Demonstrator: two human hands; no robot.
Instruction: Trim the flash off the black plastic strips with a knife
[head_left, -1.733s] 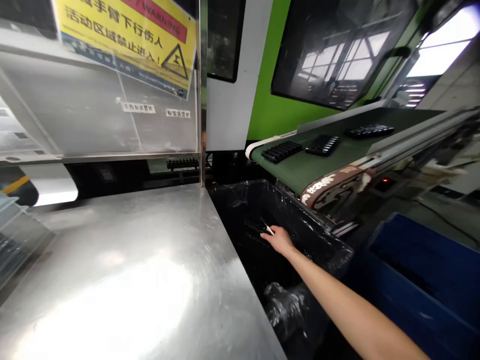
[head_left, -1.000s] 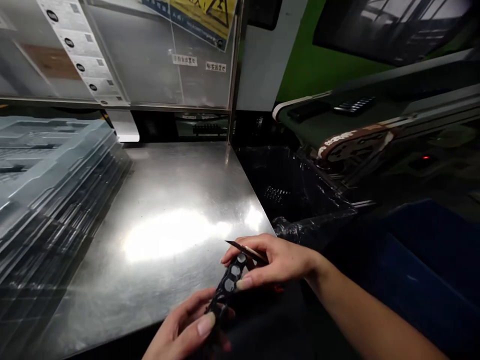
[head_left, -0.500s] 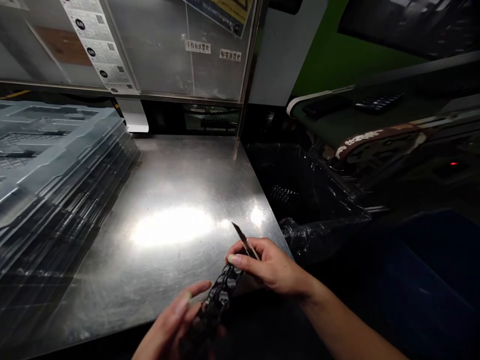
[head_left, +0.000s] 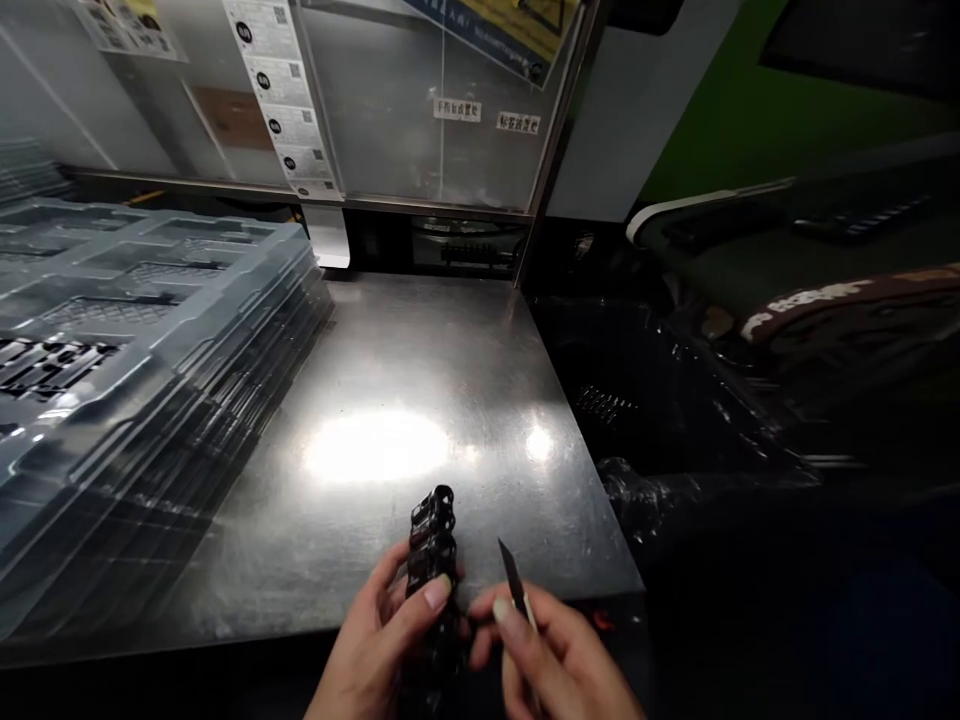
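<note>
Gripping a black moulded plastic part point(head_left: 433, 545) upright, the left hand point(head_left: 382, 650) has its thumb and fingers closed round the lower half, so the upper end with its row of round openings stands free above the fingertips. Just to the right, the right hand point(head_left: 559, 660) pinches a small knife point(head_left: 514, 580) between thumb and forefinger, blade pointing up and slightly away, near the part but not touching it. Both hands sit close together over the near edge of the steel table point(head_left: 420, 400). The part looks light and stiff, a thin lattice that could likely flex or snap at its narrow webs, so a hold low on the solid side rails, as the left hand has it, seems safest; its glossy surface may be slippery. Left of the hands stands a stack of clear plastic trays point(head_left: 150, 330), some pockets holding dark parts. Beyond the right hand, past the table edge, a bin lined with black plastic point(head_left: 645, 400) sits below a conveyor belt point(head_left: 750, 240)
</note>
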